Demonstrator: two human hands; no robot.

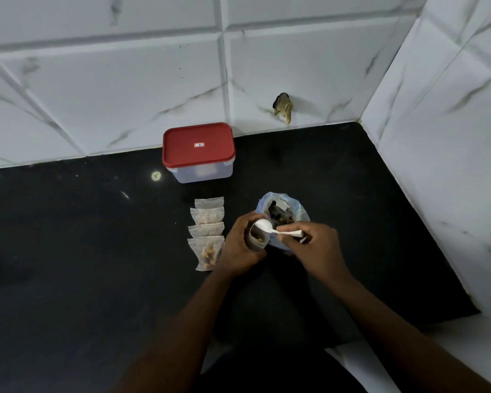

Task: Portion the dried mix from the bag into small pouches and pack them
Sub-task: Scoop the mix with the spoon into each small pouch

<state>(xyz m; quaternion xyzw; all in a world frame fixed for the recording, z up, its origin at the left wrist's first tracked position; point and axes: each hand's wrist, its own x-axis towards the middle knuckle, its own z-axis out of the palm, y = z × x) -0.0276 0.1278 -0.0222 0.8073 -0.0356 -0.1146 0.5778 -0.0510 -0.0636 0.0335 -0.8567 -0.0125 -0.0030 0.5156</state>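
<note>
On the black counter (pixel 68 251) stands a bluish plastic bag (pixel 292 208), open at the top, with dark dried mix inside. My left hand (pixel 240 245) grips a small clear pouch (pixel 258 240) held open just in front of the bag; some mix lies in it. My right hand (pixel 316 249) pinches the handle of a white plastic spoon (pixel 270 226), whose bowl sits over the pouch's mouth. Left of my hands, several small pouches (pixel 207 231) lie in an overlapping column, some holding mix.
A clear box with a red lid (pixel 198 150), shut, stands at the back against the tiled wall (pixel 125 80). A second tiled wall (pixel 451 137) closes the counter on the right. A dark damaged patch (pixel 282 107) marks the back wall.
</note>
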